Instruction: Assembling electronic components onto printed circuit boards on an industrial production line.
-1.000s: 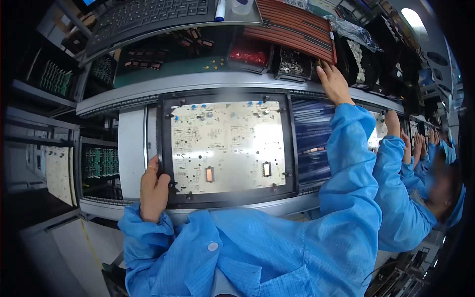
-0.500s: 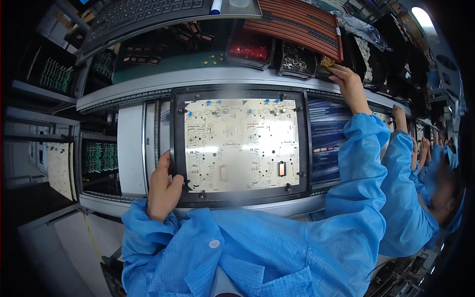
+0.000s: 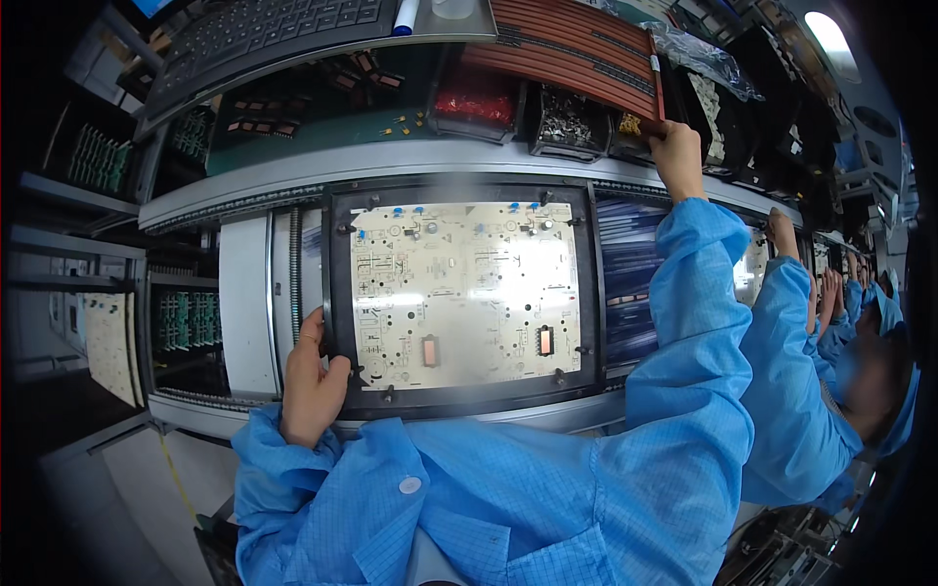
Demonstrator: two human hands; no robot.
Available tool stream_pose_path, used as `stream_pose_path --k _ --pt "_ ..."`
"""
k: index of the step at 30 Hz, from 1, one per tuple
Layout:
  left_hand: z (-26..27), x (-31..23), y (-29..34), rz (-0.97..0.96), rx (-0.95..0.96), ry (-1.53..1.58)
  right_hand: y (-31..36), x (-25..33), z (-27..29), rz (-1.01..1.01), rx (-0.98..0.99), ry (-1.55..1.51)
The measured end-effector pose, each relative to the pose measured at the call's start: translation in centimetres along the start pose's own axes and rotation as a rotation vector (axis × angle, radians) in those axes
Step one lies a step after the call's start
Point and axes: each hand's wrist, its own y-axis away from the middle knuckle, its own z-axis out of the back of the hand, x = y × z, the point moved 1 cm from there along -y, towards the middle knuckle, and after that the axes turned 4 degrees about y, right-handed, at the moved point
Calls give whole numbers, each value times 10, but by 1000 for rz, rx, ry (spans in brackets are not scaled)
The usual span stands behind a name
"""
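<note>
Steadying the black frame (image 3: 339, 273) around the pale circuit board (image 3: 464, 293) at centre, the head view's left hand (image 3: 311, 396) grips the edge at eight o'clock. Well apart, the right hand (image 3: 678, 161) is at the yellow parts (image 3: 628, 124) near two o'clock; whether it holds one, I cannot tell. Firm left, light right pinch serves best.

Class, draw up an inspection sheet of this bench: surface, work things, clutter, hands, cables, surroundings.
Surface: green worktop beyond a silver rail.
Work things: pale circuit board in black frame.
Clutter: keyboard and marker on shelf; loose chips on the worktop.
Hands: left hand at frame's left edge; right hand by yellow parts, grip unclear.
Cables: nothing seen clearly.
Surroundings: racked green boards left; a co-worker's blue sleeve right.
</note>
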Motion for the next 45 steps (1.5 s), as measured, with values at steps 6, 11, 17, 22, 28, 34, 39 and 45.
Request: stream_pose_path --k 6,11,17,22,28,34,39,45 --pt "-1 -4 -2 28 12 56 13 -8 -2 -80 -240 -129" --pt "-1 -2 -4 18 18 54 39 6 25 -193 -174 -494" --pt "-2 11 -3 -11 -22 -20 120 100 40 -203 360 -923" --pt "0 2 -5 13 11 60 150 130 13 -270 620 -1000" --pt "1 0 -4 53 50 93 153 127 10 -272 588 -978" --pt "1 9 -3 38 31 148 142 106 20 -272 475 -1107" --pt "3 14 -4 51 38 167 128 79 19 -585 570 -1592" --pt "3 12 -5 44 55 175 109 75 9 -352 554 -1093"
